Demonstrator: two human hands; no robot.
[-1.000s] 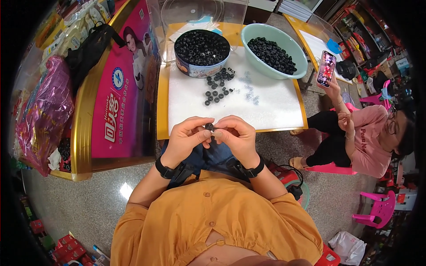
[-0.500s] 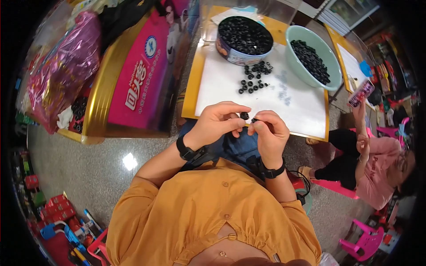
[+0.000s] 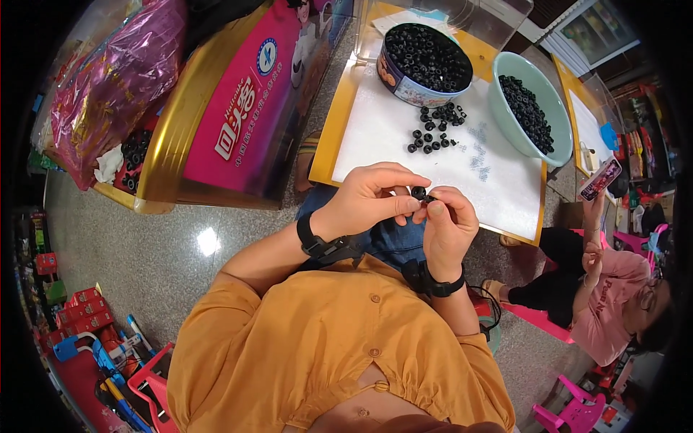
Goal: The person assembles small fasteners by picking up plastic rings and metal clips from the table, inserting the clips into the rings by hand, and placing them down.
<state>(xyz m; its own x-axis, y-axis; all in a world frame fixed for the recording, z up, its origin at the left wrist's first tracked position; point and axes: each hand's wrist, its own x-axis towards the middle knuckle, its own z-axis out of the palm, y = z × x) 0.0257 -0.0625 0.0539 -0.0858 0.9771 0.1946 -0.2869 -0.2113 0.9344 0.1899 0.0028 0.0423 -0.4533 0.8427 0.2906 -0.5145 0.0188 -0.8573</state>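
My left hand [image 3: 381, 196] pinches a small round black part [image 3: 419, 193] between thumb and fingers, above my lap at the table's near edge. Close against it, my right hand [image 3: 451, 216] grips a smaller dark piece [image 3: 430, 199], mostly covered by its fingertips. The two pieces meet or nearly meet; I cannot tell whether they are joined. Beyond the hands, several loose black ring-like parts [image 3: 428, 146] lie on the white tabletop [image 3: 372, 130]. Behind these stands a round tin [image 3: 404, 88] heaped with similar parts. At its right, a pale green basin [image 3: 503, 119] holds more black pieces.
A pink-sided counter with gold trim [image 3: 160, 144] stands left, bearing a shiny purple bag [image 3: 119, 79]. On the right, a seated person [image 3: 610, 289] in pink holds up a phone [image 3: 600, 179]. A pink stool [image 3: 577, 405] is at lower right.
My hands have come closer together, bringing the two black pieces up to each other. The view has shifted slightly, so the table and containers appear further right.
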